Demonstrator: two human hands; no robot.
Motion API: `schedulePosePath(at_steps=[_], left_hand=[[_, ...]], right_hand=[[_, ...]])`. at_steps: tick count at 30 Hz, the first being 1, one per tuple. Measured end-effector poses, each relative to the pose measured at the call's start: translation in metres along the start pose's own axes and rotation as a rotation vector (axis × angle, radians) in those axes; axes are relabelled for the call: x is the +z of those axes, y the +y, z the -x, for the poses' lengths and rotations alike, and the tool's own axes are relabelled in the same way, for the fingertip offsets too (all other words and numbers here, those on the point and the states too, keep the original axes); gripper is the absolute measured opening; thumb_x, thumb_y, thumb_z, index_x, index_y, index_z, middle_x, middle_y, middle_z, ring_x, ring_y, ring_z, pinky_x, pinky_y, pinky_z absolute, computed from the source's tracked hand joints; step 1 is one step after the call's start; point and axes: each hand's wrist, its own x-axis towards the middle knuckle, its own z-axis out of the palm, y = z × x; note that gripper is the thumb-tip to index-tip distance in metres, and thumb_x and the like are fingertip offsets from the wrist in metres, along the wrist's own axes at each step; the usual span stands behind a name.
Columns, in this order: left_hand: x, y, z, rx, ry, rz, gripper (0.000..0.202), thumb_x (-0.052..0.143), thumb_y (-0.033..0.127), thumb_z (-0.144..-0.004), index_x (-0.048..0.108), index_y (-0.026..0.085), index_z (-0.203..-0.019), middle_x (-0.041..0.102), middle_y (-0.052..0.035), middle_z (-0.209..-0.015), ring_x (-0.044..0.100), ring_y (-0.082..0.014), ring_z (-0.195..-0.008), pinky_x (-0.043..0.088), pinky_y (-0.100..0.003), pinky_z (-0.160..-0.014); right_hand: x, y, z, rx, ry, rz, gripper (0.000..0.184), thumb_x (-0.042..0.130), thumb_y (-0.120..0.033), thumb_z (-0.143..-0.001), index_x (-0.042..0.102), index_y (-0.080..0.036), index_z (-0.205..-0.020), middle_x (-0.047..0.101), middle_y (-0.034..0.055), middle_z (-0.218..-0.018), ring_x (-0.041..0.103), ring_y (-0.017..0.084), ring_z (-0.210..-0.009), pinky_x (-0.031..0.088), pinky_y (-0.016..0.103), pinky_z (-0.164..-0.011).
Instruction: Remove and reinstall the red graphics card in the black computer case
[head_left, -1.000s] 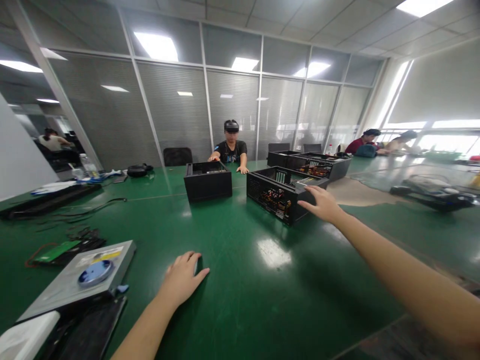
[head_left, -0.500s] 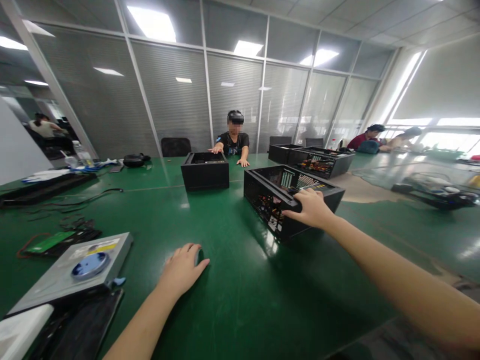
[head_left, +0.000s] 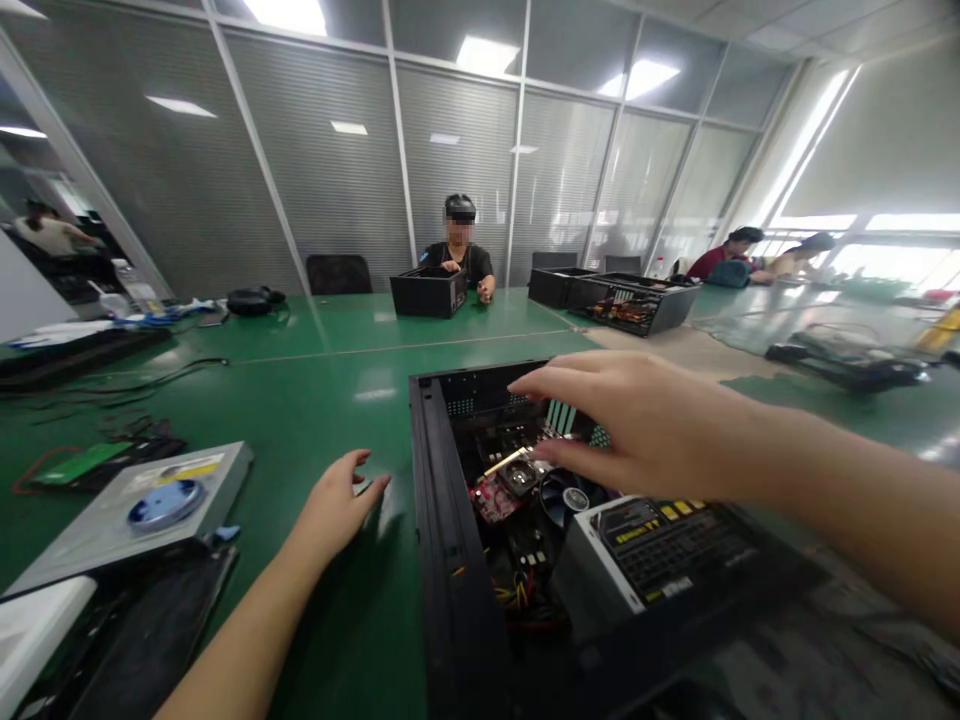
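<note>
1 computer case up close | right hand over it, grip spread | left hand beside it, grip spread

A silver metal box topped by a round bluish disc lies at left on a glossy green table, with a green circuit board just beyond. Across the table, a person in a black T-shirt sits behind a black case, beside a black chair. Behind stretches a gray glass partition.
</note>
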Motion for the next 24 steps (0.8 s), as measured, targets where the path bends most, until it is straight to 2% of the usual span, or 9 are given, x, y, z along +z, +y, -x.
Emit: schedulePosePath(at_steps=[4, 7, 9, 11, 13, 16, 18, 22, 24], left_hand=[[0.001, 0.006, 0.002, 0.021, -0.058, -0.001, 0.068, 0.052, 0.057, -0.085, 0.054, 0.01, -0.135, 0.061, -0.0181, -0.135, 0.068, -0.0296, -0.108, 0.053, -0.044, -0.097], [0.002, 0.01, 0.003, 0.033, -0.084, -0.004, 0.067, 0.051, 0.055, -0.086, 0.055, 0.01, -0.135, 0.061, -0.0172, -0.135, 0.068, -0.0297, -0.108, 0.053, -0.044, -0.097], [0.001, 0.01, 0.004, 0.038, -0.092, -0.009, 0.066, 0.05, 0.055, -0.086, 0.055, 0.01, -0.133, 0.061, -0.0172, -0.134, 0.067, -0.0299, -0.108, 0.053, -0.044, -0.098], [0.001, 0.01, 0.004, 0.048, -0.104, -0.013, 0.064, 0.05, 0.056, -0.087, 0.056, 0.011, -0.132, 0.061, -0.0168, -0.133, 0.067, -0.0297, -0.109, 0.052, -0.044, -0.098], [0.002, 0.01, 0.005, 0.066, -0.117, -0.018, 0.062, 0.05, 0.056, -0.088, 0.056, 0.012, -0.131, 0.06, -0.0156, -0.132, 0.066, -0.0291, -0.11, 0.052, -0.043, -0.099], [0.005, 0.011, 0.005, 0.086, -0.138, -0.022, 0.057, 0.052, 0.052, -0.088, 0.056, 0.014, -0.131, 0.06, -0.0147, -0.132, 0.065, -0.0283, -0.11, 0.051, -0.042, -0.099], [0.006, 0.013, 0.006, 0.087, -0.15, -0.018, 0.055, 0.054, 0.047, -0.087, 0.056, 0.014, -0.131, 0.06, -0.0148, -0.131, 0.065, -0.0281, -0.109, 0.051, -0.042, -0.099], [0.005, 0.013, 0.005, 0.094, -0.148, -0.028, 0.051, 0.054, 0.043, -0.086, 0.057, 0.014, -0.128, 0.06, -0.014, -0.129, 0.066, -0.0279, -0.107, 0.051, -0.043, -0.098], [0.005, 0.012, 0.004, 0.103, -0.152, -0.041, 0.05, 0.054, 0.042, -0.086, 0.058, 0.015, -0.127, 0.06, -0.0136, -0.128, 0.065, -0.028, -0.108, 0.051, -0.043, -0.099]], right_hand=[[0.052, 0.041, -0.054, -0.129, -0.438, 0.053, 0.048, 0.069, -0.044, -0.088, 0.068, -0.013, -0.124, 0.071, 0.0145, -0.116, 0.069, 0.027, -0.103, 0.053, 0.036, -0.084], [0.097, 0.044, -0.072, -0.139, -0.684, 0.156, 0.057, 0.077, -0.053, -0.077, 0.071, -0.011, -0.116, 0.072, 0.016, -0.109, 0.071, 0.031, -0.095, 0.053, 0.036, -0.075], [0.119, 0.039, -0.074, -0.156, -0.764, 0.176, 0.067, 0.079, -0.059, -0.072, 0.07, -0.011, -0.117, 0.071, 0.0166, -0.11, 0.071, 0.032, -0.093, 0.053, 0.036, -0.072], [0.135, 0.032, -0.073, -0.19, -0.753, 0.203, 0.072, 0.081, -0.06, -0.069, 0.068, -0.012, -0.12, 0.069, 0.0166, -0.114, 0.071, 0.033, -0.096, 0.054, 0.037, -0.072], [0.144, 0.027, -0.071, -0.223, -0.704, 0.254, 0.07, 0.085, -0.052, -0.068, 0.066, -0.012, -0.122, 0.068, 0.016, -0.115, 0.07, 0.034, -0.098, 0.054, 0.038, -0.073], [0.15, 0.023, -0.072, -0.234, -0.713, 0.296, 0.049, 0.081, -0.036, -0.075, 0.068, -0.013, -0.117, 0.066, 0.0156, -0.116, 0.071, 0.031, -0.093, 0.053, 0.035, -0.066], [0.149, 0.025, -0.073, -0.229, -0.699, 0.283, 0.035, 0.071, -0.027, -0.085, 0.068, -0.013, -0.117, 0.065, 0.0165, -0.117, 0.072, 0.027, -0.087, 0.051, 0.032, -0.062], [0.139, 0.04, -0.08, -0.155, -0.482, 0.24, 0.051, 0.049, -0.01, -0.093, 0.046, -0.015, -0.144, 0.066, 0.0166, -0.116, 0.071, 0.023, -0.082, 0.047, 0.03, -0.063], [0.131, 0.047, -0.083, -0.068, -0.401, 0.223, 0.047, 0.044, -0.006, -0.094, 0.045, -0.013, -0.141, 0.067, 0.0147, -0.111, 0.071, 0.023, -0.086, 0.046, 0.03, -0.065]])
